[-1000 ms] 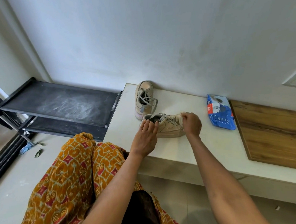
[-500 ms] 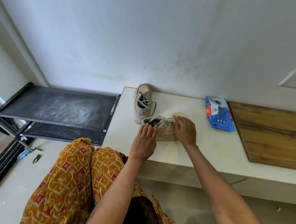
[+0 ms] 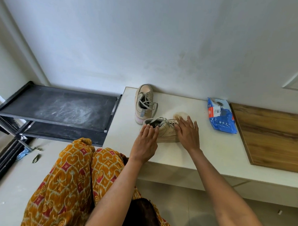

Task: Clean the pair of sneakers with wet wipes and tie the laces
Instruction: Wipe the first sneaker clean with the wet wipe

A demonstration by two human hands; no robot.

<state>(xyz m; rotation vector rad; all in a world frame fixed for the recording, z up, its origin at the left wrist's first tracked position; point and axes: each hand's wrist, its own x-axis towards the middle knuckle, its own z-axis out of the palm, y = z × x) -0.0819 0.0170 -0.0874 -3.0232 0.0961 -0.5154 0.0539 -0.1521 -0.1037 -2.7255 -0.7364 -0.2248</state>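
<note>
The right hand (image 3: 187, 132) has slid from the near sneaker's (image 3: 163, 129) top, fingers now flat over its toe.

Two beige lace-up canvas sneakers, one (image 3: 163, 130) at six o'clock of the other (image 3: 144, 102), one blue plastic wet-wipe pack (image 3: 221, 115), one wooden board (image 3: 272, 136), two hands.

I face a plain white wall (image 3: 149, 34). A white bench (image 3: 212, 151) runs along it, a wooden board (image 3: 274, 136) on its right end, a black rack (image 3: 58, 107) at its left.
</note>
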